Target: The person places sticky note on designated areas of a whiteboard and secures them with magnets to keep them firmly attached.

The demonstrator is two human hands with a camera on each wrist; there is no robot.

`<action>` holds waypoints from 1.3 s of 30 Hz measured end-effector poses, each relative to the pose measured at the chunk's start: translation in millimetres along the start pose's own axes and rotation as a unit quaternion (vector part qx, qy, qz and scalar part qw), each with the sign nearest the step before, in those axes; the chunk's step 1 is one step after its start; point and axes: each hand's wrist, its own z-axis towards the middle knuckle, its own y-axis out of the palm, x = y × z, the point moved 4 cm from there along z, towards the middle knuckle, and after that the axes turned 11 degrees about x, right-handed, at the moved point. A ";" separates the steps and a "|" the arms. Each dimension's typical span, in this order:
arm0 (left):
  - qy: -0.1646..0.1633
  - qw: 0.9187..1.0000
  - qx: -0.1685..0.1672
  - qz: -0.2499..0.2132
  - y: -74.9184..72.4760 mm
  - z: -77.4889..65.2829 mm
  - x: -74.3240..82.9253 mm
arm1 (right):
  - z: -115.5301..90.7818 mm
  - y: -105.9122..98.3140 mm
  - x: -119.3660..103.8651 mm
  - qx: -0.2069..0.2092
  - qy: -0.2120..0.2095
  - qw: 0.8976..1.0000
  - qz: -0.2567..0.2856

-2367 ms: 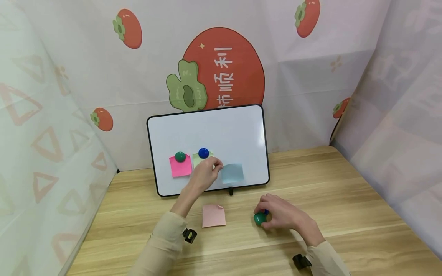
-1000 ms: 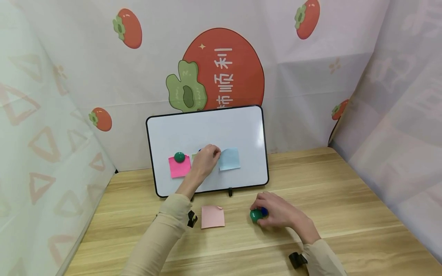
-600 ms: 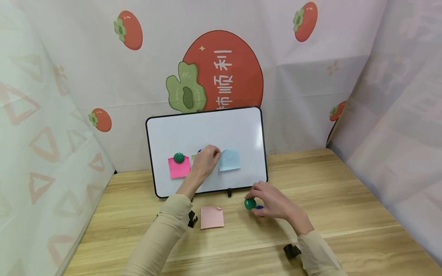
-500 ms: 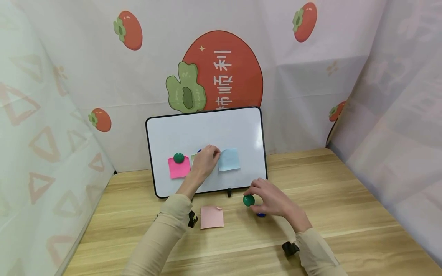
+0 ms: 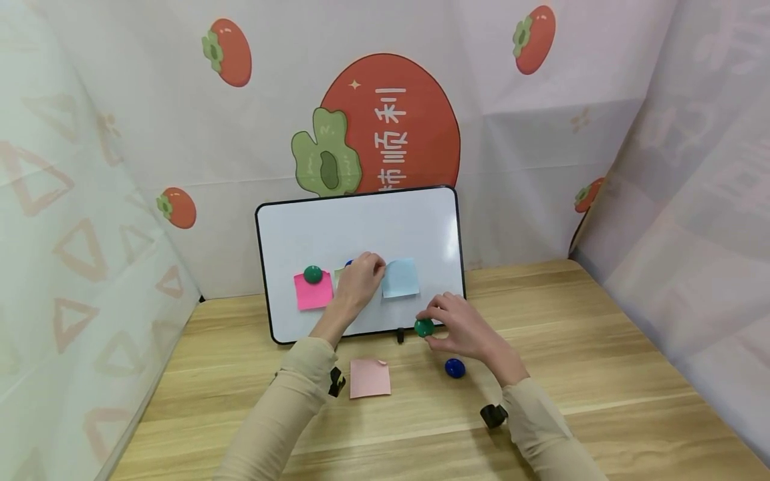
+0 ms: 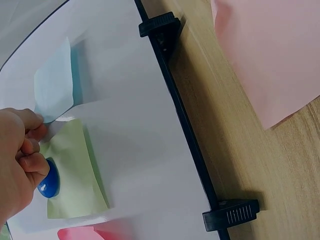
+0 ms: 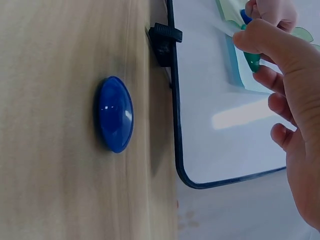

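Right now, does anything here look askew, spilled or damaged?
Slightly: the square, pale-pink paper note on the wooden table; its far edge curls near the right corner, breaking its outline. Nothing looks spilled.

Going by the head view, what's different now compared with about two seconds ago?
The left hand has shifted the light blue note a little higher on the whiteboard. The right hand has lifted a green magnet toward the board, leaving a blue magnet on the table. Unchanged: the bright pink note under its magnet, and the pale pink note on the table.
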 end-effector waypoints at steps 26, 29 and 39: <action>-0.001 1.000 0.000 -0.001 0.9 0.1 0.2 | 65.7 23.8 32.3 0.049 0.056 0.995 -0.063; 0.001 1.000 0.000 0.001 1.4 0.2 0.9 | 68.5 27.9 35.6 0.058 0.053 0.994 -0.077; 0.007 1.000 0.015 0.010 1.2 0.2 0.4 | 82.1 35.5 40.4 0.101 0.058 0.987 -0.110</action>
